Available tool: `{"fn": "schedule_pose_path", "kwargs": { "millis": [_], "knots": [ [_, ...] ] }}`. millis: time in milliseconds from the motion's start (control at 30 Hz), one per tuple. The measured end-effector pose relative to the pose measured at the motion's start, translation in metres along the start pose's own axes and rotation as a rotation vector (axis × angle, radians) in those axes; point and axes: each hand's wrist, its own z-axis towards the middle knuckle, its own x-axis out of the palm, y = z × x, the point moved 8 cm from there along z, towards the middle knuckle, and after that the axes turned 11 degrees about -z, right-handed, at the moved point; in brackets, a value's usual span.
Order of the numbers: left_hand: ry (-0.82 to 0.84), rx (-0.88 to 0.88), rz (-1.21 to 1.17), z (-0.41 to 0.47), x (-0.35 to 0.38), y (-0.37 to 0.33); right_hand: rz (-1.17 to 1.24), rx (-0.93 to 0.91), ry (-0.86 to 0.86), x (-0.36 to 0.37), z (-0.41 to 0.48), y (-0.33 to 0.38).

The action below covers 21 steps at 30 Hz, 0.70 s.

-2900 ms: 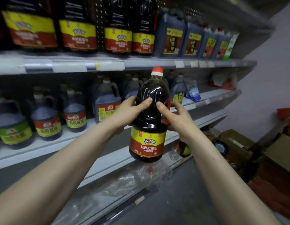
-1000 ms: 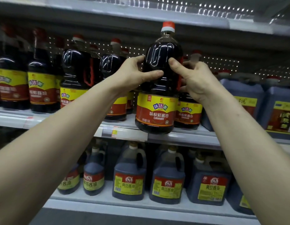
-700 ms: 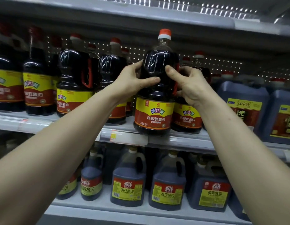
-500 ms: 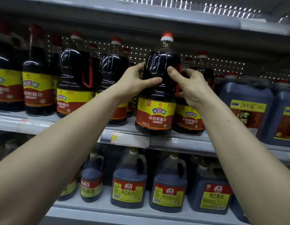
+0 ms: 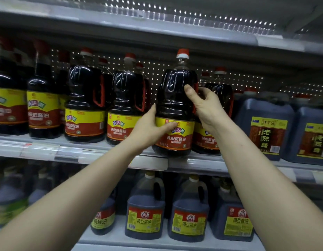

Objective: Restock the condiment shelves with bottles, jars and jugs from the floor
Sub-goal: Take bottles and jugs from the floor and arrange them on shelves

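A person holds a dark soy sauce bottle (image 5: 175, 98) upright with both hands at the front edge of the middle shelf (image 5: 95, 151) of a shop's condiment rack. The left hand (image 5: 148, 129) cups the bottle's lower left side, thumb laid across the top of the yellow and red label (image 5: 177, 138), the other fingers out of sight behind. The right hand (image 5: 206, 107) grips the upper right side, thumb pressed to the front of the shoulder and fingers wrapped round the far side by the red handle. The bottle's base sits at the shelf lip; whether its weight rests there cannot be told. Its red cap (image 5: 182, 53) stands higher than those around it.

Matching bottles (image 5: 84, 105) line the shelf to the left, and another (image 5: 220, 98) stands just behind the right hand. Blue vinegar jugs (image 5: 267, 127) fill the right end of the same shelf. On the lower shelf (image 5: 119, 239), handled jugs (image 5: 145, 211) with yellow and red labels stand in a row. A pegboard (image 5: 157, 69) backs the rack, under the top shelf (image 5: 157, 28).
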Motion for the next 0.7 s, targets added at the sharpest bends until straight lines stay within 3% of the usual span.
{"fn": "schedule_pose_path", "kwargs": {
  "millis": [467,700],
  "knots": [
    [-0.045,0.05,-0.002,-0.006,-0.003,-0.004,-0.186,-0.033,0.04,0.006,-0.052,-0.037],
    [0.093,-0.053,-0.095,-0.003,-0.005,0.001,-0.211,-0.024,0.059,0.005,-0.05,-0.039]
  ]
}}
